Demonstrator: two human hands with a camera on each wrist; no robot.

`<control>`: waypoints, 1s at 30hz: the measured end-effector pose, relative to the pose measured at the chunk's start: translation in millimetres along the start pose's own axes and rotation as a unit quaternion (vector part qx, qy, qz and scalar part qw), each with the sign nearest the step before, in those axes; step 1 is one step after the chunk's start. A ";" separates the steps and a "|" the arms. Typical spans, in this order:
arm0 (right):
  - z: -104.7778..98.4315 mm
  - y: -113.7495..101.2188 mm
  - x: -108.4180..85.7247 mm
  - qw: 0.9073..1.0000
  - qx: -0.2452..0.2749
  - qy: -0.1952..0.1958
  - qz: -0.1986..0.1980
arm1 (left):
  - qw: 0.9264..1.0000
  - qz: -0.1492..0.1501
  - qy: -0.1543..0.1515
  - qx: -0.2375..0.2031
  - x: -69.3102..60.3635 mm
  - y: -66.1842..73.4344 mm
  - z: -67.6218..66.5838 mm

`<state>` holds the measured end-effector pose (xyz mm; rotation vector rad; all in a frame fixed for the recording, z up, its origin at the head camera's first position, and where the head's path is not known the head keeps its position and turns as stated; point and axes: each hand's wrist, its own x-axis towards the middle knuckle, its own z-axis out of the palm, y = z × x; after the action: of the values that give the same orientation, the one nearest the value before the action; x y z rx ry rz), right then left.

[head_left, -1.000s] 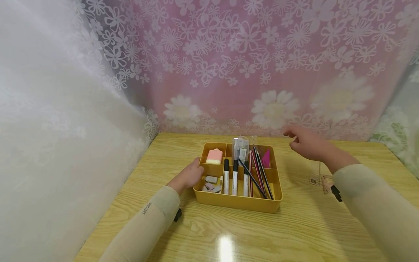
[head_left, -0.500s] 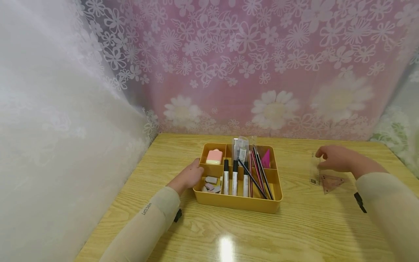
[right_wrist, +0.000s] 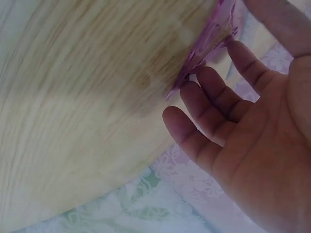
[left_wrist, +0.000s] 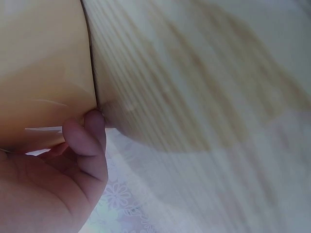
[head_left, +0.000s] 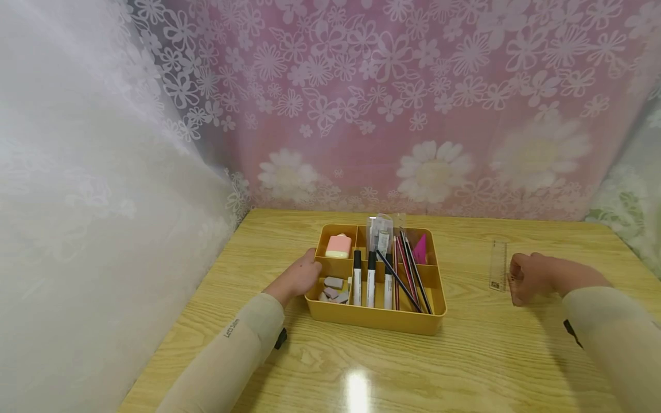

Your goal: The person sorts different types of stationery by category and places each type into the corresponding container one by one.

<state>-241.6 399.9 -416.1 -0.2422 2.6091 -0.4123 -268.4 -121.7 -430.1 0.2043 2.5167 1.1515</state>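
My left hand (head_left: pixel 299 276) grips the left wall of a yellow divided desk organizer (head_left: pixel 372 321); the left wrist view shows the curled fingers (left_wrist: pixel 83 138) at the organizer's edge. At the right, my right hand (head_left: pixel 539 278) is low over the table, its fingers curled on a clear pink set square (right_wrist: pixel 204 48). That set square looks tilted, nearly edge-on in the right wrist view, and the hand mostly hides it in the head view. The thumb's tip is out of frame. Just left of this hand lies a clear ruler (head_left: pixel 498 265).
Inside the organizer are a pink-and-cream bottle-shaped item (head_left: pixel 338 246), several erasers (head_left: pixel 333 283), black-capped markers (head_left: pixel 371 287), pencils (head_left: pixel 411 269), a clear case (head_left: pixel 381 232) and a magenta piece (head_left: pixel 420 250). Flowered curtains (head_left: pixel 361 115) hang behind the wooden table (head_left: pixel 310 367).
My right hand has moved from above the back of the table rightward and down past the ruler onto the set square. The left hand keeps its grip on the organizer.
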 end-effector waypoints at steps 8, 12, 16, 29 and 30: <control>0.7 -1.0 -1.8 1.000 -0.015 0.009 0.009 | 1.000 0.000 0.000 -0.002 0.7 -1.2 0.5; 2.7 0.2 -2.6 1.000 0.013 0.001 0.006 | 1.000 0.003 0.000 -0.004 0.8 -1.3 0.3; 3.4 0.0 -2.1 1.000 0.011 0.009 -0.005 | 1.000 0.007 0.000 -0.006 0.8 -2.0 0.1; -7.0 -26.2 3.9 0.991 0.015 0.083 -0.100 | 1.000 0.005 0.000 -0.009 2.4 -2.7 1.0; -7.5 -29.4 4.6 0.991 0.017 0.086 -0.105 | 1.000 0.004 0.000 -0.009 2.6 -3.0 1.1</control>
<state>-246.4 373.0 -402.0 -0.4924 2.7531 -0.5722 -270.3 -122.1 -433.7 0.2106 2.5058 1.1774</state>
